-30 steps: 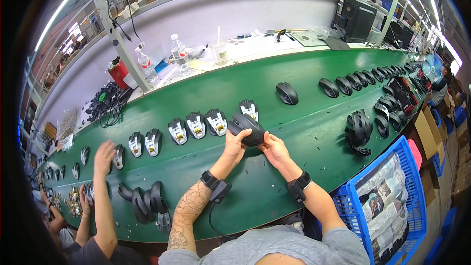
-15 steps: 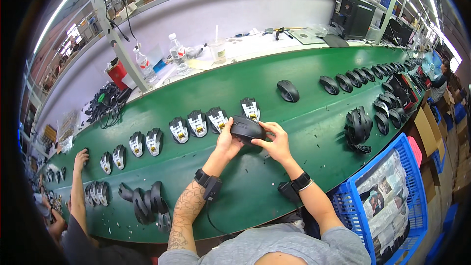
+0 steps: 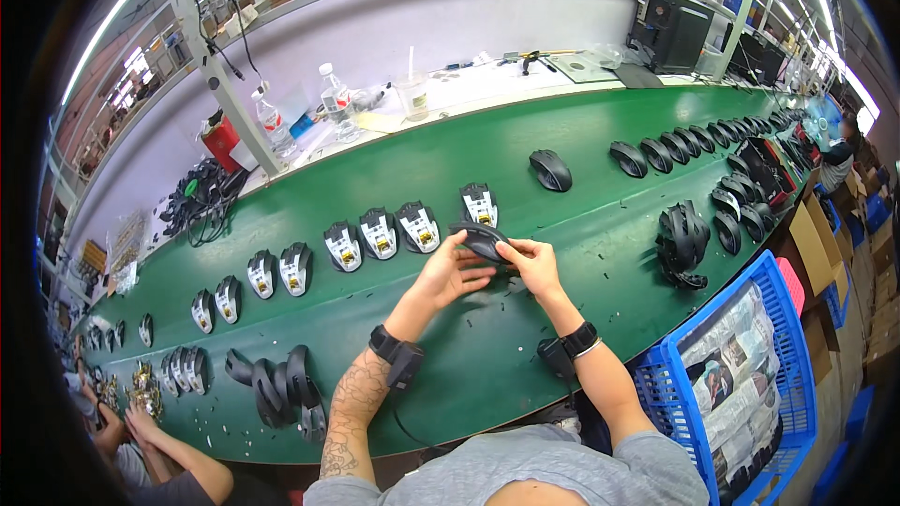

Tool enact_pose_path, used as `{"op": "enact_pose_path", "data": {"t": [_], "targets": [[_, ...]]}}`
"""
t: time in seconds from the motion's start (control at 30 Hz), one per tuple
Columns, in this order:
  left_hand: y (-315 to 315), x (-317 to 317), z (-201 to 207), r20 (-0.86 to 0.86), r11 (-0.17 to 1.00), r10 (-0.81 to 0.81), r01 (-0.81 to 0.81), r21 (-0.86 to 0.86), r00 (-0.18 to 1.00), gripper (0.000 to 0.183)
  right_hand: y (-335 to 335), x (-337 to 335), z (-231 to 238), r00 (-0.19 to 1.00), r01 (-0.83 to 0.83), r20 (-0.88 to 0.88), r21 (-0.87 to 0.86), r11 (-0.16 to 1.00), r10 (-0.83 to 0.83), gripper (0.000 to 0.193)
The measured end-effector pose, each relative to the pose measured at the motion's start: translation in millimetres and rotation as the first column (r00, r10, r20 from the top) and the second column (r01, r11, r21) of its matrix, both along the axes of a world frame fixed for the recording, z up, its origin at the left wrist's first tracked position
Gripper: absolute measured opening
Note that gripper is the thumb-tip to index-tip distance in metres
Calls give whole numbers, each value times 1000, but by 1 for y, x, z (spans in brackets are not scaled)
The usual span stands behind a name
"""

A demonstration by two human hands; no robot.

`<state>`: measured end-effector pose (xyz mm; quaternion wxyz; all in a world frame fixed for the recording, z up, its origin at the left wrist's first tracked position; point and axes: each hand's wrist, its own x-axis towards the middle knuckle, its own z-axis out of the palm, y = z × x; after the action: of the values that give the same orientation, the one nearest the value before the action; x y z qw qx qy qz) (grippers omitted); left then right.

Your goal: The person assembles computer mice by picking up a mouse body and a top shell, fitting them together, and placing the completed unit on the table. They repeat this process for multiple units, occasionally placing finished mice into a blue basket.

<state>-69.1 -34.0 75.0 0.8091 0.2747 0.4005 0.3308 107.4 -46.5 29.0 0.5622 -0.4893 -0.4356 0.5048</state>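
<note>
A blue basket (image 3: 662, 384) holds newspaper (image 3: 741, 394). Over the worktop (image 3: 487, 384), the right hand (image 3: 535, 272) grips a black mouse (image 3: 483, 243); the left hand (image 3: 439, 276), fingers spread, has its thumb at the left end.

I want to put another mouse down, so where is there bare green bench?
One bare patch of green bench is between the white ledge and the white-faced mice. Another is between the right hand and the stacked black shells, though small scraps dot it. Far right is crowded with black mice.
</note>
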Motion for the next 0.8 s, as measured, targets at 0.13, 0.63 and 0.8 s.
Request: {"op": "enact_pose_path", "data": {"t": [0.13, 0.63, 0.8], "targets": [[-5, 13, -11, -223, 968, -33, 87, 235, 974, 38, 1, 0, -2, 966, 128, 206, 152, 980, -158, 47], [112, 52, -44, -683, 243, 698, 827, 507, 214, 52, 35, 47, -13, 444, 321, 720, 428, 845, -533, 44], [91, 46, -33, -717, 322, 679, 813, 486, 160, 52, 37, 51, -13, 333, 126, 771, 534, 836, -542, 45]]}}
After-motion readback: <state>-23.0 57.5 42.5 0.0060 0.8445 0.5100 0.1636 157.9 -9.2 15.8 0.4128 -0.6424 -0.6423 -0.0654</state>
